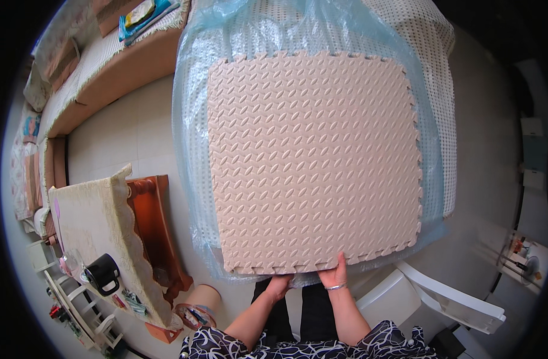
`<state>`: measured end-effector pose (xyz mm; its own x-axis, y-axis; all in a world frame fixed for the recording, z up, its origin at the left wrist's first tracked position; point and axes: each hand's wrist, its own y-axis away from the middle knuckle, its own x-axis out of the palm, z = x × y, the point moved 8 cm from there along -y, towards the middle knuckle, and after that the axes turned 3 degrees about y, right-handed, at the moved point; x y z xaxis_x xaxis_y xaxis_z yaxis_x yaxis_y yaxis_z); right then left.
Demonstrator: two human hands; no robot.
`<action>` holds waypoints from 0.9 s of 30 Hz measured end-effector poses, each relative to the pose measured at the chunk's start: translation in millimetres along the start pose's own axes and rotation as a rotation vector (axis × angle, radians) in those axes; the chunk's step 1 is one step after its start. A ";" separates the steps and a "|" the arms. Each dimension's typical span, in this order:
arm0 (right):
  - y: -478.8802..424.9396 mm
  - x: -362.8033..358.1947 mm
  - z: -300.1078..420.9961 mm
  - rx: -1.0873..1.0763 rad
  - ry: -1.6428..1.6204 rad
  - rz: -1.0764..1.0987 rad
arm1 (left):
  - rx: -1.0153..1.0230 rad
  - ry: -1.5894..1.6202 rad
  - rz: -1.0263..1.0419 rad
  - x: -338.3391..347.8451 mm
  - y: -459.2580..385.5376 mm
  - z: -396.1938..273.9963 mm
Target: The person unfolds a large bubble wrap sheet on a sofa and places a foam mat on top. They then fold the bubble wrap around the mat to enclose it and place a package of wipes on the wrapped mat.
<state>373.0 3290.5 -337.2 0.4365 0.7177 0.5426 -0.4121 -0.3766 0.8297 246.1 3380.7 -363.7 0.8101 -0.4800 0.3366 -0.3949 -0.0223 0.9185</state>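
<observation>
A large square beige foam puzzle mat [314, 161] with a raised oval pattern and interlocking toothed edges lies before me. Beneath it spreads a crumpled, translucent light-blue plastic sheet or bag [188, 130], over a white openwork cloth [437, 85]. At the mat's near edge, my right hand [334, 274] has its thumb on top and its fingers under the rim. Just to its left, my left hand [280, 286] reaches under the same edge, with its fingertips hidden. Whether more mats are stacked below, I cannot tell.
On the left stands a cloth-covered table [94, 215] bearing a black mug [102, 273]. Beside it is a waste bin [202, 305]. A white plastic chair [413, 291] stands close on my right. A long covered sofa [117, 67] lines the far left.
</observation>
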 end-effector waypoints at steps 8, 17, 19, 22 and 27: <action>-1.3 -5.3 -2.1 -0.049 0.041 -0.013 | -0.053 -0.140 0.100 -13.8 -5.9 30.1; -18.8 -28.7 -1.9 -0.026 0.108 0.017 | -0.056 -0.138 0.112 5.2 11.8 19.0; -20.6 -34.5 -2.9 -0.013 0.126 0.006 | -0.059 -0.133 0.116 2.3 10.3 22.8; -14.9 -22.7 1.2 -0.022 0.185 -0.009 | -0.069 -0.123 0.123 -0.5 10.6 26.3; -20.1 -34.4 4.6 -0.063 0.226 -0.010 | -0.054 -0.068 0.098 6.0 14.8 24.8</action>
<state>370.0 3270.7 -371.9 0.2539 0.8365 0.4855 -0.4612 -0.3365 0.8210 234.4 3355.7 -353.3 0.7366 -0.5361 0.4124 -0.4453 0.0746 0.8923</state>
